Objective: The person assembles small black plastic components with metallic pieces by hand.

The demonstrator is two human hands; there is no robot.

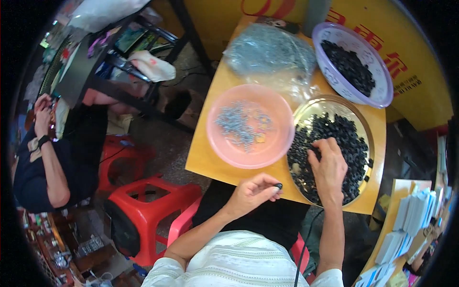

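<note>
A wooden table (201,160) occupies the centre and right of the frame; a red stool (150,225) stands at lower left. My left forearm (205,232) extends from the lower edge, angled right; my left hand (251,193), at the table's near edge, pinches a black part (278,186) between thumb and forefinger. My right hand (330,165) points upward over black pieces (351,138) on a round tray (356,112), right of centre; whether it grips one, I cannot tell.

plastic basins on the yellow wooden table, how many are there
2: a round pink translucent plastic basin, left of the round gold metal tray, and a round lilac plastic basin at the far right of the table. Any stacked underneath would be hidden.
</note>
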